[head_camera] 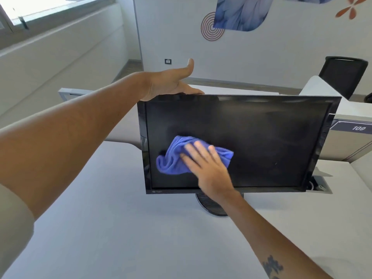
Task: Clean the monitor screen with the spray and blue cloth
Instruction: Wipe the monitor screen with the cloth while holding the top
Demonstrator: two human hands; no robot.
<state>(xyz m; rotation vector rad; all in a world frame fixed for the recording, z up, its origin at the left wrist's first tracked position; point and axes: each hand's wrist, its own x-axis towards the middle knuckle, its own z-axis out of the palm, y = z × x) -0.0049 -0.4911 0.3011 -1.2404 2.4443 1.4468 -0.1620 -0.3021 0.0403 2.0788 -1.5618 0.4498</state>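
Although the black flat-panel monitor [261, 137] is seen whole, its round ribbed black base [209, 206] is partly covered by the right forearm, and the fingers of the left hand [171, 83] are lost behind the monitor's top edge, so whether they are curled there cannot be told. No spray bottle can be made out. The right hand [205, 168] is slightly blurred, and part of the crumpled blue microfibre cloth [177, 156] is hidden beneath it.

The left arm is stretched forward from the lower left, bare to a pale sleeve cut off at the frame edge. Its palm is laid on the top left corner of the monitor, with the thumb lifted clear and pointing upward. The right arm is extended from the lower right, a dark tattoo being visible near the frame edge on the forearm.

The right hand is spread flat, fingers straight and slightly apart, and is pressed on the cloth against the dark screen in its lower left part. The cloth is bunched, with folds spilling out to the left of the fingers.

The monitor is stood on a pale grey desk [120, 228]. A black mesh office chair [344, 75] is seen behind at the far right.
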